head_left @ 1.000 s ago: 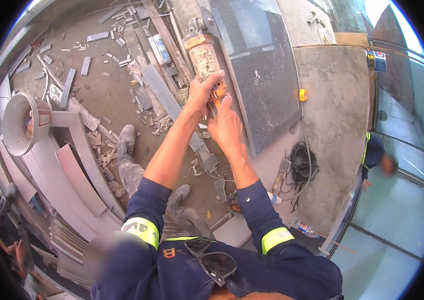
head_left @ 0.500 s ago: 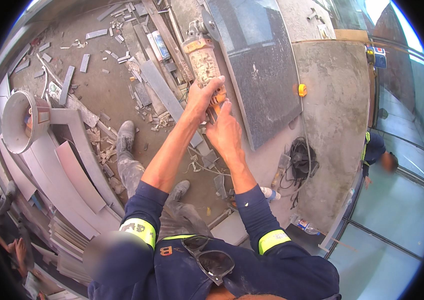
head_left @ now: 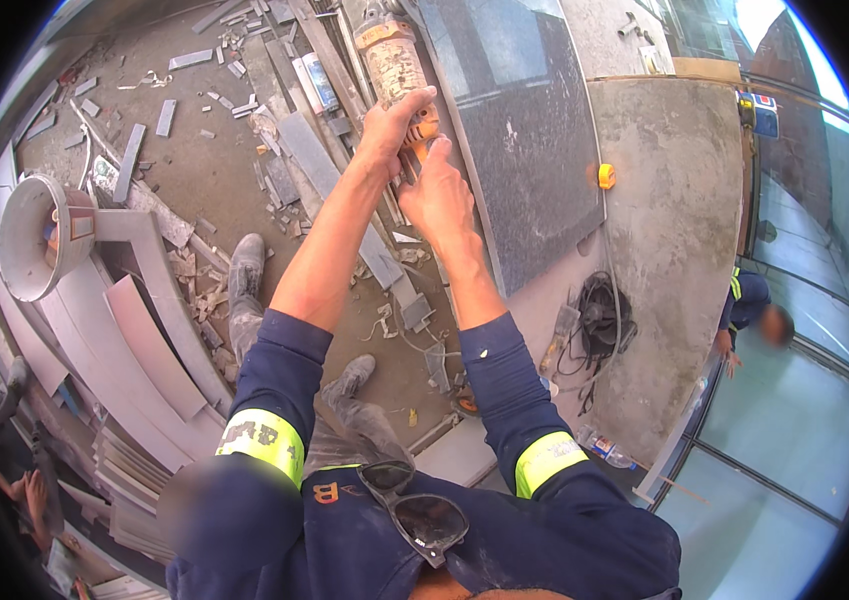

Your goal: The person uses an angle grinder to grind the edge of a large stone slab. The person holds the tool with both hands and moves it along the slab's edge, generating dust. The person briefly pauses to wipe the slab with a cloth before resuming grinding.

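With both hands I hold a dusty yellow angle grinder (head_left: 390, 68), its body pointing away from me. My left hand (head_left: 387, 130) is wrapped around it behind the worn barrel. Closer to me, my right hand (head_left: 436, 198) grips the rear handle, with its fingers partly hidden. Just right of the tool lies a large dark grey stone slab (head_left: 534, 165), and the grinder runs along its left edge. The grinder's head reaches the top of the picture, so the disc can barely be made out.
Stone offcuts (head_left: 129, 165) litter the floor at left, near a white bucket (head_left: 34, 235) and stacked panels (head_left: 124, 355). A yellow tape measure (head_left: 606, 176) sits right of the slab. Nearer lie a black bag (head_left: 599, 315) and a cord. Another person (head_left: 749, 305) bends by the glass panels.
Both my hands have moved the grinder farther away along the slab's left edge. Its disc, plainly seen before, is now mostly out of the picture.
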`<state>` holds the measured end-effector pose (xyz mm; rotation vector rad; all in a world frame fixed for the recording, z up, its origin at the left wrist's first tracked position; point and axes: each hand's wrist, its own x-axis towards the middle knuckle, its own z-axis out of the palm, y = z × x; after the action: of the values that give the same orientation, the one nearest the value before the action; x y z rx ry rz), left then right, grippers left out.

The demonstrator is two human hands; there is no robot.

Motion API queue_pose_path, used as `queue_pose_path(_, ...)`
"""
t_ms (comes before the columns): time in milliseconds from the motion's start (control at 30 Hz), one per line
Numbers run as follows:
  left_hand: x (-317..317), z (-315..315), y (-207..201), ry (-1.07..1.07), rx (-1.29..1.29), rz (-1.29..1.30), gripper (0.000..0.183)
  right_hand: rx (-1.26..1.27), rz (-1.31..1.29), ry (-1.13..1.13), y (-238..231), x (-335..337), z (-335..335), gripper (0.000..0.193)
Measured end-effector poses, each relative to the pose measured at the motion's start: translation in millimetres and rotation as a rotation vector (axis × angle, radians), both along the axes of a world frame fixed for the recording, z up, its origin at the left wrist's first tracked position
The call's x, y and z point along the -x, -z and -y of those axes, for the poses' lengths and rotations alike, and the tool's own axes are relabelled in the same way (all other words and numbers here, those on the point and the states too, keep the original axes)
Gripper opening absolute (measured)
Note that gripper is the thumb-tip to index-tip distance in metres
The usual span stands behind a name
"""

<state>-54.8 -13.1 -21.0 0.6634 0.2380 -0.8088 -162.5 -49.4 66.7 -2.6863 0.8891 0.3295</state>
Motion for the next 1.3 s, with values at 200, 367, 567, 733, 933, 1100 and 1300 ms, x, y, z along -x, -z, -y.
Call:
queue_pose_path(200,33,-8,-2,0.011,0.01,0.015,0.046,-0.01,-0.007,0.028,-5,32,-9,0.071)
queue_pose_path(367,96,-19,-11,0.024,-0.006,0.007,0.038,-0.005,-0.044,0.046,-11,86,-19,0.072)
queue_pose_path(567,60,-5,-5,-0.019,-0.006,0.0,0.038,0.008,-0.008,0.019,-1,57,-4,0.072)
queue_pose_path(733,25,-1,-1,-0.013,0.032,-0.011,0.044,-0.005,0.008,-0.009,-2,23,-1,0.074)
queue_pose_path(933,0,0,3,0.017,0.026,-0.015,0.043,-0.008,0.025,-0.018,0,5,-1,0.073)
queue_pose_path(1100,45,-10,-3,0.01,0.006,0.007,0.048,-0.012,0.014,-0.006,-7,43,-11,0.07)
queue_pose_path(1300,101,-15,-15,-0.013,0.002,-0.016,0.039,0.016,-0.056,0.015,-12,93,-16,0.073)
